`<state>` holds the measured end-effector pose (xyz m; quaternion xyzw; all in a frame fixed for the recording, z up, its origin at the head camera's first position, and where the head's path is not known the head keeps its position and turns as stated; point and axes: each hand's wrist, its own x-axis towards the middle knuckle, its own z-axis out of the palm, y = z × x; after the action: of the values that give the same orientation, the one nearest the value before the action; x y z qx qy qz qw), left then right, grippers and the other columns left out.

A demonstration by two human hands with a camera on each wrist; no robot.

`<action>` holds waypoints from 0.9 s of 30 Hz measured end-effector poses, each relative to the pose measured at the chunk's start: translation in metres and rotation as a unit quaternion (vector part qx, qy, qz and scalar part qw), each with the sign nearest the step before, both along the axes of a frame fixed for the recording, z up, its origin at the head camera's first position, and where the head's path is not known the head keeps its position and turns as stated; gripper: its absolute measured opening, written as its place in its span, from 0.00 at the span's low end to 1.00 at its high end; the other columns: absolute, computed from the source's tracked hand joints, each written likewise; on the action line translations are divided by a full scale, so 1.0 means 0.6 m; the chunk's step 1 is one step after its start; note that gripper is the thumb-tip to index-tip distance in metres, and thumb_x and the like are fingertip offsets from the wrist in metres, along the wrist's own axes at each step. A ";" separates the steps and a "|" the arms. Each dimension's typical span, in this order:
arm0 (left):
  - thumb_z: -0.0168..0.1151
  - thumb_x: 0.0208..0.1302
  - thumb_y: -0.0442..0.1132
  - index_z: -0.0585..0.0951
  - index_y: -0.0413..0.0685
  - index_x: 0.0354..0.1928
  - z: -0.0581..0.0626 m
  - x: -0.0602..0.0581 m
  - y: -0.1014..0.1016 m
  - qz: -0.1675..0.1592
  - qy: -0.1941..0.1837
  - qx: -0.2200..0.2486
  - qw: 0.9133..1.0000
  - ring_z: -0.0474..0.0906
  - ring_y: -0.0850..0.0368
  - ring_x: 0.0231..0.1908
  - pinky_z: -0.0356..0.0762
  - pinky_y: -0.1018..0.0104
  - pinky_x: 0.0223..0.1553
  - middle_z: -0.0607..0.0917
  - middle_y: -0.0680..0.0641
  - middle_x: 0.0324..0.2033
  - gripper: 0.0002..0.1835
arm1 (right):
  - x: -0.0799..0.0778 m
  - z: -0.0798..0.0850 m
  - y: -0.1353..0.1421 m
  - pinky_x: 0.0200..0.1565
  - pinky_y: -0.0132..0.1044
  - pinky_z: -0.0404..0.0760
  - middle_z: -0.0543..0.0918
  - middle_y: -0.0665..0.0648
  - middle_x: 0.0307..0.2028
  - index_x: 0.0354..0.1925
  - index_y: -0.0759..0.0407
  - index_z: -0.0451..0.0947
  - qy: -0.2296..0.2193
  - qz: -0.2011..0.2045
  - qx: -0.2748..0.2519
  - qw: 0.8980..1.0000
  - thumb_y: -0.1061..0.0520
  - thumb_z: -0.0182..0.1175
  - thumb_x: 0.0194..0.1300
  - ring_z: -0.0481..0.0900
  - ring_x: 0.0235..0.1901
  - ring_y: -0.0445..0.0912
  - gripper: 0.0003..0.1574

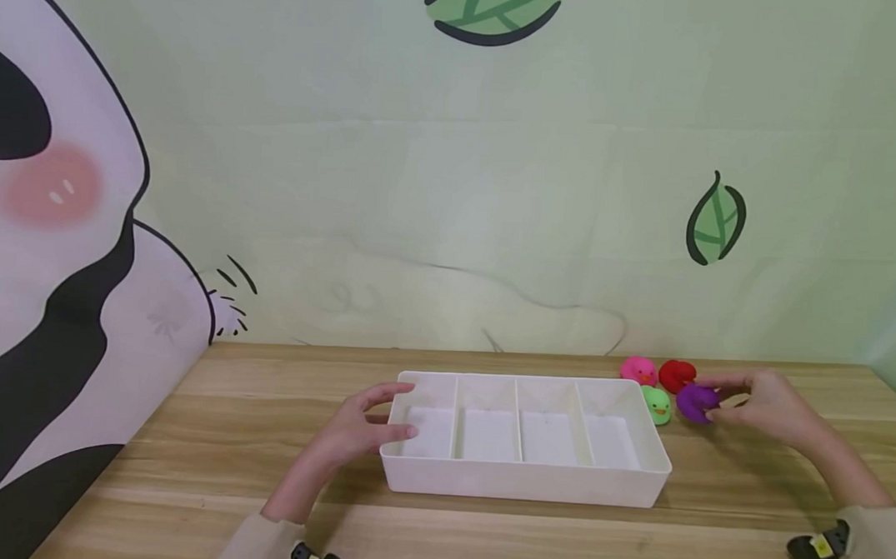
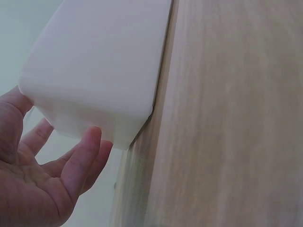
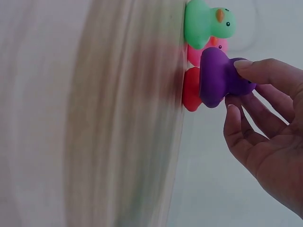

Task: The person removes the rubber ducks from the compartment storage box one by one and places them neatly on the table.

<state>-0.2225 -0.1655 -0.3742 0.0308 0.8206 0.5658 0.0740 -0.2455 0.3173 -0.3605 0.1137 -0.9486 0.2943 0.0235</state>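
A white divided tray [image 1: 522, 481] sits lengthwise on the table, its compartments bare inside. My left hand [image 1: 359, 426] holds its left end, thumb and forefinger over the rim and the other fingers outside along the end wall [image 2: 90, 120]. Off the tray's far right corner, my right hand [image 1: 769, 406] pinches a purple rubber duck [image 3: 215, 78] between thumb and fingers. Close around it are a green rubber duck [image 1: 656, 405], a pink one [image 1: 638, 370] and a red one [image 1: 677, 375]. The red duck is partly hidden behind the purple one in the right wrist view.
The wooden table [image 1: 260, 455] ends at the back against a pale green cloth [image 1: 347, 183] printed with leaves and a panda. The ducks stand near that back edge. Each wrist carries a small black camera [image 1: 819, 552].
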 end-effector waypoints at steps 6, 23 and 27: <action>0.72 0.47 0.41 0.74 0.56 0.56 0.002 0.001 0.000 -0.007 0.003 -0.003 1.000 0.67 0.34 0.56 0.78 0.49 0.42 0.69 0.42 0.60 0.31 | -0.004 -0.002 -0.003 0.28 0.32 0.76 0.82 0.65 0.37 0.45 0.70 0.78 -0.008 0.011 0.010 1.000 0.62 0.68 0.46 0.77 0.37 0.56 0.25; 0.72 0.46 0.40 0.75 0.57 0.55 0.003 0.002 0.001 0.002 -0.001 -0.002 1.000 0.67 0.35 0.56 0.78 0.49 0.42 0.69 0.44 0.60 0.30 | -0.012 -0.006 -0.002 0.32 0.37 0.80 0.79 0.72 0.41 0.44 0.71 0.78 -0.043 0.020 0.010 0.999 0.64 0.68 0.45 0.77 0.38 0.57 0.24; 0.72 0.46 0.40 0.75 0.57 0.55 0.004 0.002 0.001 0.001 0.000 -0.001 1.000 0.67 0.35 0.56 0.77 0.48 0.43 0.69 0.44 0.60 0.30 | -0.012 -0.005 -0.001 0.32 0.35 0.80 0.79 0.71 0.41 0.44 0.71 0.78 -0.046 0.025 0.009 0.999 0.65 0.68 0.45 0.77 0.38 0.57 0.24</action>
<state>-0.2213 -0.1650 -0.3721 0.0303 0.8210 0.5653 0.0736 -0.2527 0.3167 -0.3636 0.1238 -0.9483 0.2910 -0.0284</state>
